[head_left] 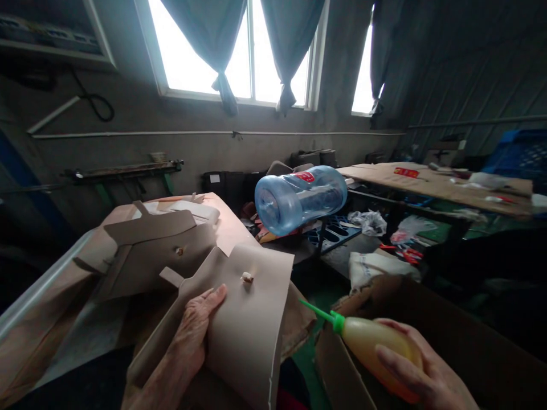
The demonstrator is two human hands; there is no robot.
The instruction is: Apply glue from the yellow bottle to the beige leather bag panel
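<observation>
dim workshop, curtained windows (239,51); no readable writing. left hand (194,330) spread flat on curved tan cardboard sheet (248,336) dabbed with glue. right hand (421,370) wrapped around yellow squeeze bottle with green nozzle (371,341), low right.

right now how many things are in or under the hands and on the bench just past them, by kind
cut card pieces: 2, the other further back
yellow squeeze bottle: 1, in the right hand
blue water jug: 1
total: 4
The left hand rests on the nearer piece.
</observation>
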